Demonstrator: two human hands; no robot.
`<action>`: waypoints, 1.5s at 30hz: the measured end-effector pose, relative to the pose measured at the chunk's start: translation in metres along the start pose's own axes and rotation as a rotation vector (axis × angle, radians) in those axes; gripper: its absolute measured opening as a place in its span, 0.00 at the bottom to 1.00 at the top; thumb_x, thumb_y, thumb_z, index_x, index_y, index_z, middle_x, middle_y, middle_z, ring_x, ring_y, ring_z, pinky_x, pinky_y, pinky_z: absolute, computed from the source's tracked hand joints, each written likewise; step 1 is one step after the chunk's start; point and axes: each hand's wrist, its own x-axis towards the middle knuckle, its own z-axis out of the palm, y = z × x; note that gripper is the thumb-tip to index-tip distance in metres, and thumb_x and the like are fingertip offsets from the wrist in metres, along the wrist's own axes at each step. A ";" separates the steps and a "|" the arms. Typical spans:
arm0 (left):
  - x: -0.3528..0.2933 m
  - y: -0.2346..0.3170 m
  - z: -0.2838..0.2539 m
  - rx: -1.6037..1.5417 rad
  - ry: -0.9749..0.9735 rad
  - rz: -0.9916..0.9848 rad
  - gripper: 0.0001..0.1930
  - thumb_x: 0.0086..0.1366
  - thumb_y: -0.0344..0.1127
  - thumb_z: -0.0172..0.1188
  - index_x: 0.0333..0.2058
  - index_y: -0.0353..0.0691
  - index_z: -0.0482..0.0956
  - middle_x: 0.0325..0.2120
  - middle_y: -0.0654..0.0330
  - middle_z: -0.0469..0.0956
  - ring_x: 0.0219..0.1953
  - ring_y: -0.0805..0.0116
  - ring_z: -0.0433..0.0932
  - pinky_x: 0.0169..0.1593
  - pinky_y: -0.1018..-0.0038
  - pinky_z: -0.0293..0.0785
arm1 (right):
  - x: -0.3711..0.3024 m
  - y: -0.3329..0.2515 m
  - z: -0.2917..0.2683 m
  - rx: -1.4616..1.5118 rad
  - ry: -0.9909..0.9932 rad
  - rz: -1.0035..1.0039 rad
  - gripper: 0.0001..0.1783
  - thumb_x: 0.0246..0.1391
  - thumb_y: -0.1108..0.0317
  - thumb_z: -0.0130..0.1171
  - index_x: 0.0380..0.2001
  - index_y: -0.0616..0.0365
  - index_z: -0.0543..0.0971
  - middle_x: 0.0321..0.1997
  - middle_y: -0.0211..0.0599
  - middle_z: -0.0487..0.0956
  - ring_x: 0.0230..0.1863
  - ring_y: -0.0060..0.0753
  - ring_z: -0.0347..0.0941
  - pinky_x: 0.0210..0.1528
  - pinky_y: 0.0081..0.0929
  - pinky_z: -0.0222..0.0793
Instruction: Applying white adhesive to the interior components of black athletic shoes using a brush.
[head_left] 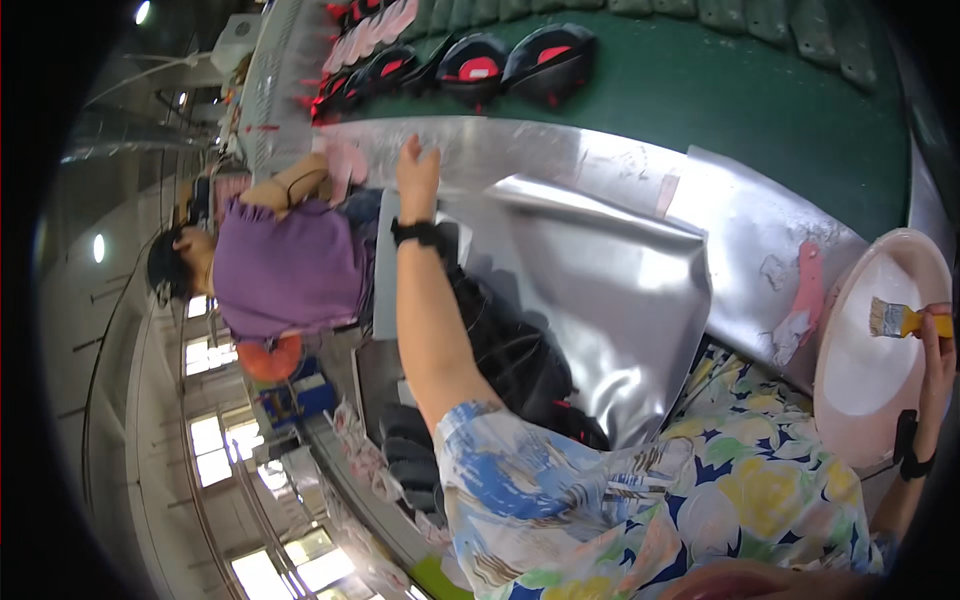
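My right hand (934, 345) grips the yellow handle of a paintbrush (890, 318), whose bristles are over a pale pink basin (835, 400) with white liquid (870, 380) in it. My left hand (418, 180) is stretched out over the metal ledge beside the green belt, its fingers partly apart and nothing visible in it. Beyond it, several black shoe pieces with red insides (475, 68) sit on the green belt (660, 95). Near the basin a pink sole-shaped piece (808, 280), whitish at its near end, lies on the metal ledge (740, 205).
A silvery sheet (620, 290) covers the surface before me, with black pieces (515, 360) beside it. At the left a co-worker in a purple top (290, 265) sits by the belt. Dark green pieces (740, 15) line the belt's far side; pink pieces (370, 40) lie farther left.
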 end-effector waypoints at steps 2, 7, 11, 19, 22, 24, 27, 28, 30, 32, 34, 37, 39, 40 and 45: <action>-0.059 -0.008 -0.072 0.506 -0.247 -0.021 0.39 0.57 0.53 0.66 0.60 0.33 0.68 0.56 0.40 0.73 0.59 0.41 0.71 0.60 0.58 0.67 | -0.004 -0.007 0.001 0.369 0.103 0.413 0.09 0.61 0.69 0.61 0.40 0.63 0.75 0.39 0.38 0.78 0.41 0.32 0.75 0.47 0.28 0.72; -0.210 -0.010 -0.083 0.597 -0.577 -0.322 0.37 0.50 0.54 0.70 0.52 0.32 0.76 0.51 0.42 0.78 0.54 0.47 0.76 0.57 0.62 0.72 | -0.021 -0.001 0.025 0.114 -0.074 -0.125 0.10 0.66 0.64 0.56 0.44 0.57 0.72 0.39 0.30 0.73 0.40 0.21 0.73 0.43 0.20 0.70; -0.201 0.022 -0.083 0.824 -0.561 -0.139 0.21 0.55 0.45 0.66 0.42 0.36 0.80 0.39 0.42 0.81 0.46 0.43 0.78 0.50 0.57 0.75 | -0.036 0.007 0.030 0.172 -0.092 -0.216 0.08 0.65 0.66 0.56 0.43 0.57 0.72 0.38 0.30 0.72 0.39 0.21 0.72 0.42 0.19 0.69; -0.156 0.145 -0.132 -0.590 -0.306 -0.017 0.12 0.64 0.30 0.62 0.46 0.33 0.77 0.36 0.59 0.83 0.35 0.68 0.82 0.41 0.72 0.78 | -0.061 0.007 0.025 0.304 -0.034 -0.150 0.09 0.64 0.67 0.57 0.43 0.57 0.72 0.39 0.29 0.72 0.41 0.19 0.71 0.42 0.17 0.69; -0.156 0.149 -0.103 -1.045 -0.446 -0.147 0.15 0.66 0.30 0.60 0.51 0.35 0.73 0.41 0.56 0.82 0.42 0.67 0.83 0.49 0.69 0.79 | -0.073 0.008 0.028 0.350 0.019 -0.160 0.08 0.62 0.70 0.58 0.42 0.58 0.72 0.38 0.30 0.74 0.39 0.20 0.72 0.42 0.18 0.69; -0.175 0.134 -0.055 -1.154 -0.599 -0.431 0.17 0.67 0.32 0.60 0.53 0.36 0.72 0.43 0.56 0.81 0.45 0.64 0.81 0.53 0.65 0.77 | -0.077 0.008 0.029 0.352 -0.008 -0.158 0.08 0.61 0.70 0.59 0.41 0.58 0.72 0.37 0.31 0.74 0.39 0.21 0.72 0.42 0.19 0.69; -0.218 0.109 0.039 -0.999 -0.698 -0.767 0.18 0.67 0.35 0.61 0.53 0.36 0.72 0.45 0.57 0.80 0.46 0.65 0.79 0.53 0.65 0.76 | -0.080 0.006 0.029 0.401 -0.057 -0.149 0.09 0.62 0.65 0.58 0.41 0.56 0.73 0.36 0.31 0.74 0.37 0.21 0.72 0.40 0.18 0.69; -0.228 0.102 0.058 -0.892 -0.679 -0.670 0.18 0.66 0.34 0.61 0.52 0.36 0.73 0.44 0.58 0.80 0.46 0.65 0.79 0.54 0.66 0.75 | -0.080 0.006 0.028 0.373 -0.055 -0.125 0.09 0.62 0.64 0.58 0.41 0.56 0.73 0.35 0.31 0.75 0.37 0.21 0.73 0.40 0.17 0.69; -0.245 0.098 0.075 -0.588 -0.362 -0.609 0.16 0.65 0.30 0.62 0.51 0.35 0.74 0.43 0.58 0.80 0.44 0.64 0.79 0.52 0.69 0.74 | -0.081 0.007 0.024 0.346 -0.055 -0.089 0.10 0.63 0.63 0.57 0.41 0.56 0.73 0.35 0.31 0.75 0.36 0.21 0.73 0.40 0.16 0.69; -0.254 0.106 0.063 -0.059 -0.152 -0.021 0.22 0.59 0.22 0.60 0.54 0.32 0.71 0.49 0.53 0.76 0.50 0.59 0.76 0.56 0.68 0.71 | -0.080 0.013 0.018 0.262 -0.001 -0.057 0.10 0.64 0.62 0.57 0.41 0.56 0.73 0.34 0.31 0.76 0.34 0.19 0.74 0.38 0.16 0.69; -0.255 0.121 0.022 -0.026 -0.466 0.164 0.29 0.53 0.17 0.56 0.56 0.32 0.68 0.56 0.47 0.71 0.59 0.49 0.70 0.63 0.63 0.66 | -0.076 0.022 0.013 0.244 0.006 -0.021 0.11 0.64 0.62 0.57 0.41 0.57 0.74 0.33 0.31 0.77 0.33 0.19 0.74 0.37 0.16 0.70; -0.278 0.153 -0.005 0.027 -0.872 0.587 0.36 0.48 0.13 0.50 0.61 0.35 0.67 0.64 0.45 0.62 0.67 0.46 0.60 0.69 0.61 0.58 | -0.056 0.037 0.013 0.249 -0.001 -0.017 0.13 0.65 0.61 0.56 0.40 0.61 0.76 0.33 0.32 0.79 0.32 0.20 0.75 0.38 0.17 0.72; -0.292 0.170 0.003 0.215 -0.820 0.708 0.38 0.49 0.14 0.51 0.63 0.36 0.63 0.65 0.45 0.58 0.67 0.44 0.57 0.69 0.60 0.57 | -0.034 0.041 0.024 0.231 -0.052 -0.040 0.13 0.64 0.61 0.57 0.36 0.62 0.77 0.31 0.32 0.79 0.32 0.22 0.76 0.36 0.22 0.73; -0.295 0.176 0.011 0.202 -0.767 0.647 0.34 0.51 0.16 0.56 0.61 0.36 0.65 0.64 0.45 0.59 0.66 0.44 0.59 0.68 0.59 0.58 | -0.023 0.040 0.029 0.107 -0.092 -0.052 0.11 0.62 0.63 0.58 0.35 0.62 0.76 0.30 0.32 0.78 0.31 0.23 0.75 0.36 0.23 0.73; -0.278 0.167 0.014 0.324 -0.659 0.818 0.27 0.52 0.23 0.63 0.53 0.36 0.72 0.58 0.46 0.67 0.56 0.42 0.70 0.60 0.58 0.68 | -0.002 0.014 0.082 -0.047 -0.245 -0.205 0.18 0.55 0.59 0.64 0.33 0.68 0.78 0.30 0.54 0.81 0.31 0.51 0.78 0.37 0.38 0.72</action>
